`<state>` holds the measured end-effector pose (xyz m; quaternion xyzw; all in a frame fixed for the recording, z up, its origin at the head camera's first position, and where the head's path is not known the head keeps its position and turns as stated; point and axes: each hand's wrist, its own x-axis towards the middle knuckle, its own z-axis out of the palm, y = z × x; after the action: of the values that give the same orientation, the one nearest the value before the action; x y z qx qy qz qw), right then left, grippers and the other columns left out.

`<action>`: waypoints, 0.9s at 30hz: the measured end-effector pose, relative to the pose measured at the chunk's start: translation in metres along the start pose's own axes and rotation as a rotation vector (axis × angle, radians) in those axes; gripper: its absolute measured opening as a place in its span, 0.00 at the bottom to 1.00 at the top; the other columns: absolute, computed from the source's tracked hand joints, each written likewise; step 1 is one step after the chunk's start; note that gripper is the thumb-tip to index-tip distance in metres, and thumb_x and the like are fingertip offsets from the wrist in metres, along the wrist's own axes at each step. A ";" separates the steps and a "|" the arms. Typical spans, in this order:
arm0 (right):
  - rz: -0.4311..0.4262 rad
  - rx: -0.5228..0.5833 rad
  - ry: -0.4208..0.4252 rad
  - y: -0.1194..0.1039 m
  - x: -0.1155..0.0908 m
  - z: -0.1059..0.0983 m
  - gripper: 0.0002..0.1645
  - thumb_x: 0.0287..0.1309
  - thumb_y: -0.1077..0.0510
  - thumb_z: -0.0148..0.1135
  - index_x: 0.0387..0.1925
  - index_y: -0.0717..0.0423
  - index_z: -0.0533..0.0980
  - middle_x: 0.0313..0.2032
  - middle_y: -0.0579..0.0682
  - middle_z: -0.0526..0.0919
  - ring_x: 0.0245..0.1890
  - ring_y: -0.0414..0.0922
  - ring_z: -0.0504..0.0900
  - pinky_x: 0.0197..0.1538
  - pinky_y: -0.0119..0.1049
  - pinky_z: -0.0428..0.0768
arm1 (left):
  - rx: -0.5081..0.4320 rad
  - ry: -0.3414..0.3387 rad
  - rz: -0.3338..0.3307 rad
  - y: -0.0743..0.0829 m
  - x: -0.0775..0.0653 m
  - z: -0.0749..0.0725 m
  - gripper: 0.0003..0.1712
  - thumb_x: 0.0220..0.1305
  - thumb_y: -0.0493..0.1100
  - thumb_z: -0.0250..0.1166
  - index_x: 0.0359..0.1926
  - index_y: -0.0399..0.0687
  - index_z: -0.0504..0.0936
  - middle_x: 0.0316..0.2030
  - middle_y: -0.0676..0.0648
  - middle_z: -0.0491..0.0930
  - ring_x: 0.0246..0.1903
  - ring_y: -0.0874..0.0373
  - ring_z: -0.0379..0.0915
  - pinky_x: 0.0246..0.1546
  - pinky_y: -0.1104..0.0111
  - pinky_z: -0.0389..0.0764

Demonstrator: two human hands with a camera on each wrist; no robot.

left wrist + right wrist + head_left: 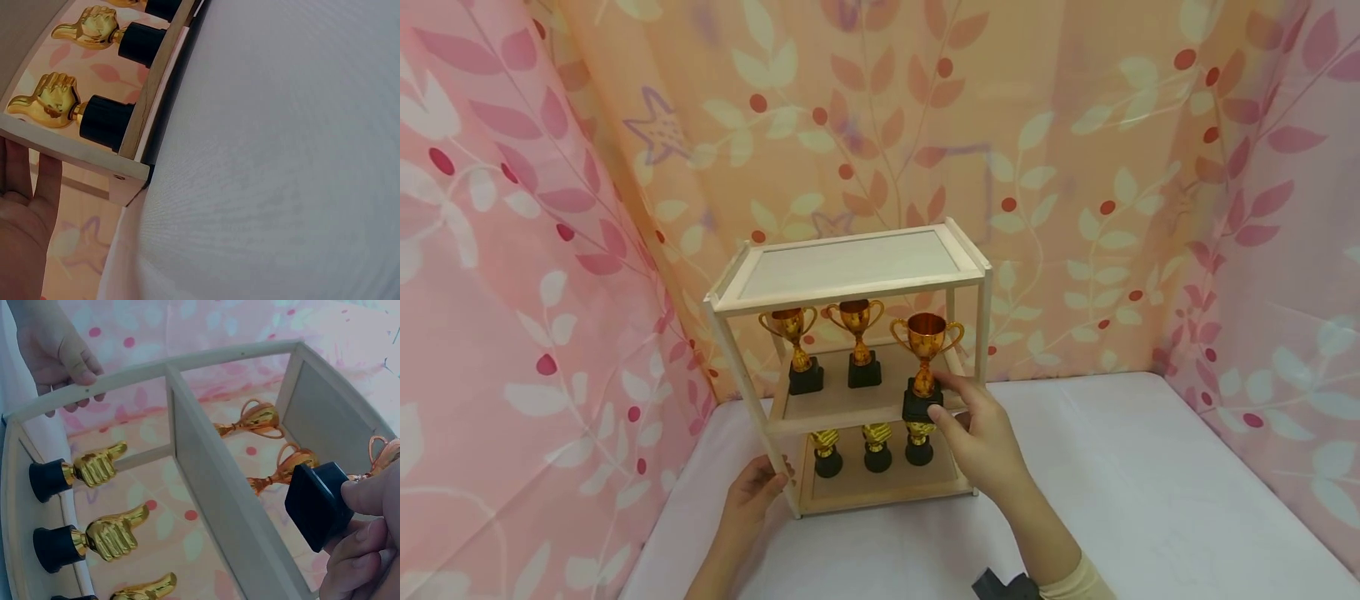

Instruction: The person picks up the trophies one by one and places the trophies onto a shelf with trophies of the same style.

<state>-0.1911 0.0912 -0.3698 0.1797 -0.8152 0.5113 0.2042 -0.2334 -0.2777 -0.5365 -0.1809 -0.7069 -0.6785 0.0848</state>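
Note:
My right hand [988, 437] pinches a gold two-handled cup trophy [927, 335] by its black square base, upright at the front right of the middle shelf [827, 407]. In the right wrist view that base [320, 505] sits between thumb and fingers, its underside showing. My left hand [751, 493] holds the left front post [743, 379] of the pale wooden rack near its foot. Two matching cups, a left one [790, 327] and a middle one [855, 319], stand on the middle shelf. Below, several gold thumbs-up trophies [53, 103] with round black bases stand in a row.
The rack's top panel [850, 265] lies just above the cups. A white cloth [1097, 467] covers the table. Leaf-patterned curtains [880, 125] hang behind and at both sides. A dark device [1006, 586] shows by the right wrist.

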 end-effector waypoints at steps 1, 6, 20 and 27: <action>0.011 -0.002 0.010 0.000 0.001 0.002 0.27 0.63 0.45 0.60 0.63 0.41 0.69 0.61 0.43 0.72 0.42 0.40 0.81 0.41 0.33 0.83 | -0.008 -0.008 -0.001 0.001 0.000 0.000 0.19 0.70 0.33 0.55 0.57 0.26 0.66 0.46 0.46 0.79 0.46 0.58 0.77 0.49 0.69 0.80; 0.052 -0.007 0.044 0.005 0.005 0.011 0.27 0.64 0.47 0.60 0.63 0.42 0.68 0.61 0.42 0.72 0.39 0.40 0.82 0.39 0.35 0.83 | -0.009 -0.004 -0.009 0.003 -0.001 0.001 0.19 0.70 0.33 0.55 0.57 0.25 0.65 0.46 0.46 0.79 0.46 0.57 0.77 0.49 0.70 0.80; 0.254 -0.003 0.100 -0.003 0.020 0.026 0.27 0.66 0.54 0.57 0.65 0.51 0.66 0.65 0.48 0.69 0.69 0.50 0.63 0.67 0.55 0.67 | 0.004 0.027 -0.029 0.003 0.000 0.003 0.18 0.69 0.34 0.56 0.56 0.28 0.68 0.45 0.46 0.79 0.46 0.51 0.78 0.49 0.69 0.81; 0.305 -0.044 0.111 -0.007 0.025 0.027 0.27 0.65 0.53 0.57 0.64 0.54 0.67 0.64 0.50 0.71 0.68 0.51 0.65 0.66 0.55 0.68 | 0.017 0.011 -0.009 0.002 0.000 0.001 0.17 0.69 0.34 0.56 0.56 0.29 0.68 0.45 0.46 0.79 0.47 0.48 0.77 0.49 0.69 0.81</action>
<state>-0.2131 0.0620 -0.3621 0.0210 -0.8315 0.5276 0.1729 -0.2325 -0.2772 -0.5352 -0.1731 -0.7130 -0.6738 0.0872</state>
